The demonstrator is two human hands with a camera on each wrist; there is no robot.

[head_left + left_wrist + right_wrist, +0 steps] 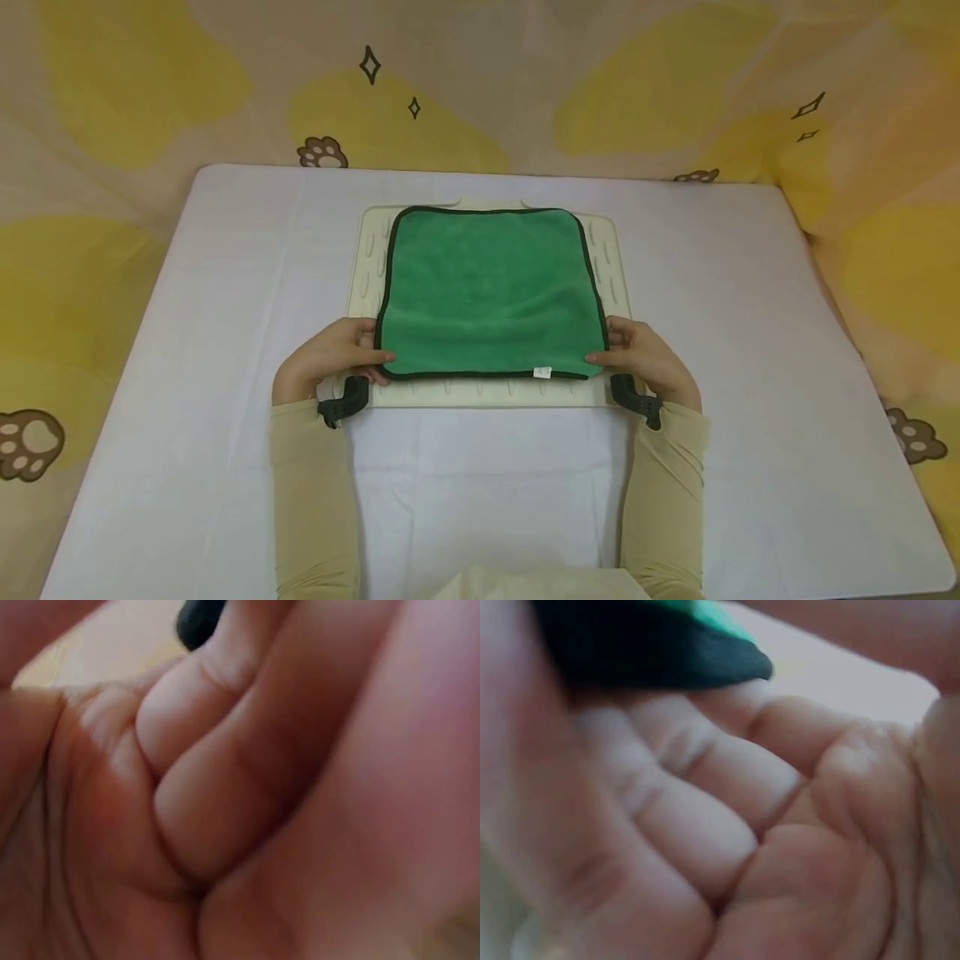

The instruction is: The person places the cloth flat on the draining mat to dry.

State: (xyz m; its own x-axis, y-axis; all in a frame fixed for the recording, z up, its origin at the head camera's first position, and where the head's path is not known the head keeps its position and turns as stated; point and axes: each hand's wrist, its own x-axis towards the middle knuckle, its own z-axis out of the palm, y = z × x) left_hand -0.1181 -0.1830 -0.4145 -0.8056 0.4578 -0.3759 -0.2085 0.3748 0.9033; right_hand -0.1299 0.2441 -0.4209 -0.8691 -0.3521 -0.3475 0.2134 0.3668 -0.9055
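A green cloth (487,283) with dark edging and a small white tag (542,372) is spread flat over a cream mat (363,283). My left hand (333,354) pinches the cloth's near left corner, thumb on top and the other fingers underneath. At the near right corner, my right hand (645,354) grips it the same way. Mostly palm and folded fingers (217,802) fill the left wrist view, with a dark bit of edging at the top. In the right wrist view, the cloth's dark border (667,652) lies over the fingers (697,817).
Raised oval bumps line the mat's margins, which stick out around the cloth. Beneath is a table with a white cover (750,333). A yellow and beige patterned curtain (480,92) hangs behind and beside it. Black wrist mounts (345,400) sit below both hands.
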